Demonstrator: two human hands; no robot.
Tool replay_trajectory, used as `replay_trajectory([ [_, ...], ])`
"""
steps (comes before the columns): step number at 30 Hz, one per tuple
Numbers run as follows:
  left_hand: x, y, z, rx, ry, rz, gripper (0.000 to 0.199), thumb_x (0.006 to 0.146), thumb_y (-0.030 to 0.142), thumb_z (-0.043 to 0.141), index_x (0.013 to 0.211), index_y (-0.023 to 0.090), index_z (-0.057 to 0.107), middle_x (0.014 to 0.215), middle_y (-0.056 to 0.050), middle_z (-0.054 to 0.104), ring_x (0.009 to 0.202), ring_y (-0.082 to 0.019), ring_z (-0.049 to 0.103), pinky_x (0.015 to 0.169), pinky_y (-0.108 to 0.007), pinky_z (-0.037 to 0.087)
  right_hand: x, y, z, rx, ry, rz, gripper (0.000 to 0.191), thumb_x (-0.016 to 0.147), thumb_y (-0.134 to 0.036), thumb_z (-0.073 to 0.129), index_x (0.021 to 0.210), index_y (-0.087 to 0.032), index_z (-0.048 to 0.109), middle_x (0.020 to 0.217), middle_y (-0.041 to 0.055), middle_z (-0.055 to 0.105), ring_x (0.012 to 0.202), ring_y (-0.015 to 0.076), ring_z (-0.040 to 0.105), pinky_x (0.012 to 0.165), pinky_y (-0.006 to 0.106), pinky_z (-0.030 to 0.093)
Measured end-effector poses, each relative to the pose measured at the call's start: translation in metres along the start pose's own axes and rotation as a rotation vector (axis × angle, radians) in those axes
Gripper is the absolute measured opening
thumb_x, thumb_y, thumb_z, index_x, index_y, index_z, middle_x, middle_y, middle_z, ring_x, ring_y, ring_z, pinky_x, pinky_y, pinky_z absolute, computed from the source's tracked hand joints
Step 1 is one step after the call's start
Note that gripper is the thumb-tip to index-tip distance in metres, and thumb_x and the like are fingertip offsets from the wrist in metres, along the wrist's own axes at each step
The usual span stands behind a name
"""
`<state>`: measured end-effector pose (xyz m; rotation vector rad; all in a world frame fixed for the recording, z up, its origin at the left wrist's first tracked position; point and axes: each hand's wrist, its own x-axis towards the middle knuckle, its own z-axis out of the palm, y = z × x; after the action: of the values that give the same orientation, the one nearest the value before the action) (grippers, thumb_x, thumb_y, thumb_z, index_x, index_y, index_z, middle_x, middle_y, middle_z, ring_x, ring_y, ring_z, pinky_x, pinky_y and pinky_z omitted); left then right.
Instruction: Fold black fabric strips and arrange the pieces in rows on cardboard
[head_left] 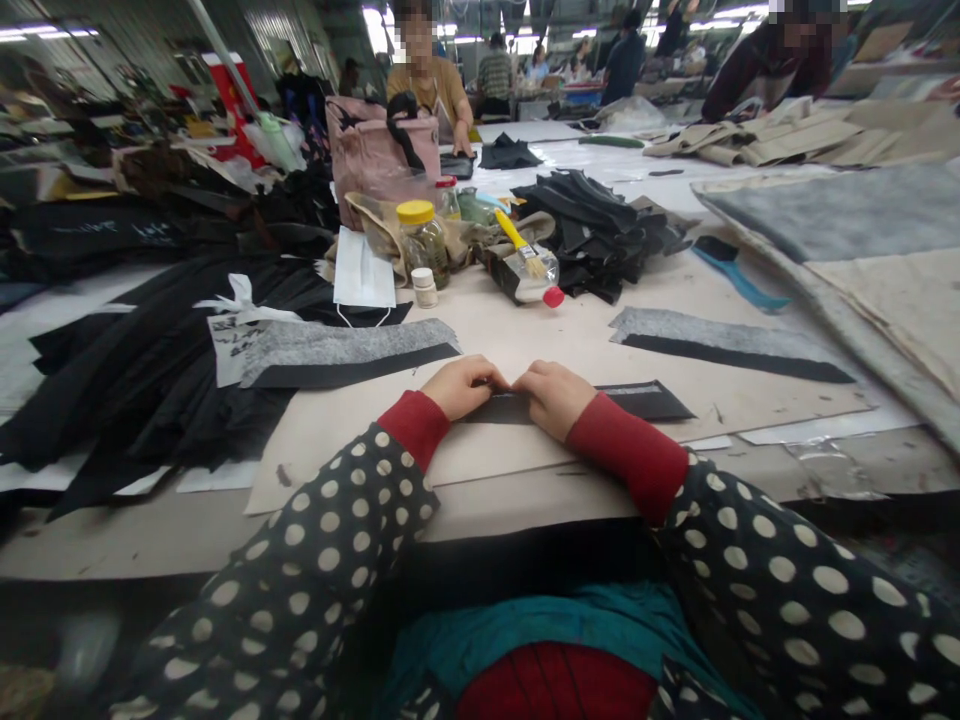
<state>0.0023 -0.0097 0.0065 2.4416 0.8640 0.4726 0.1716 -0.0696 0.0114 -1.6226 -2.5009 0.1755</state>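
A narrow black fabric strip (651, 401) with a grey lining showing along it lies on the pale board (360, 450) in front of me. My left hand (465, 386) has its fingers closed at the strip's upper edge. Close beside it, my right hand (556, 396) bends over the same strip, fingertips pressed together on the edge. Both hands hide part of the strip. To the left rests a grey-and-black fabric piece (352, 352), and a similar fabric piece (727, 345) lies to the right.
Behind the hands are a yellow-lidded jar (422, 245), a small white bottle (424, 288), a face mask (364, 268), and a yellow-handled brush (517, 238) on a plastic bottle (536, 280). Black fabric (180, 350) heaps at left; a blue-handled brush (739, 275) lies right. A co-worker (431, 85) stands opposite.
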Motion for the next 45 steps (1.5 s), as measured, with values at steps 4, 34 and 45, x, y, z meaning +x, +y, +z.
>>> replay_trajectory([
  [4, -0.003, -0.001, -0.003, 0.12, -0.055, 0.119, 0.029, 0.07, 0.003, 0.041, 0.083, 0.015, 0.064, 0.086, -0.004, 0.057, 0.085, -0.013, 0.053, 0.082, -0.026, 0.042, -0.003, -0.012, 0.0, -0.159, -0.06, -0.006, 0.026, 0.079, -0.009, 0.037, 0.09, -0.01, 0.061, 0.088, 0.0129, 0.054, 0.087, 0.0235, 0.047, 0.075, 0.032, 0.037],
  [34, 0.011, 0.019, -0.006, -0.332, -0.149, -0.192, 0.067, 0.065, 0.027, 0.061, 0.127, 0.017, 0.036, 0.072, 0.003, 0.053, 0.062, -0.01, 0.051, 0.061, -0.023, 0.041, -0.054, 0.038, -0.046, 0.416, -0.28, 0.101, 0.04, 0.073, -0.043, 0.051, 0.103, -0.017, 0.06, 0.076, 0.0033, 0.063, 0.066, 0.0146, 0.056, 0.065, 0.026, 0.043],
  [45, 0.012, 0.009, 0.011, -0.342, 0.029, -0.105, 0.066, 0.066, 0.017, 0.057, 0.127, 0.016, 0.034, 0.072, 0.003, 0.056, 0.062, -0.009, 0.05, 0.061, -0.022, 0.04, 0.014, 0.04, 0.013, 0.863, 0.003, 0.054, 0.032, 0.069, -0.02, 0.05, 0.1, -0.015, 0.048, 0.07, -0.0017, 0.052, 0.062, 0.0105, 0.05, 0.06, 0.025, 0.042],
])
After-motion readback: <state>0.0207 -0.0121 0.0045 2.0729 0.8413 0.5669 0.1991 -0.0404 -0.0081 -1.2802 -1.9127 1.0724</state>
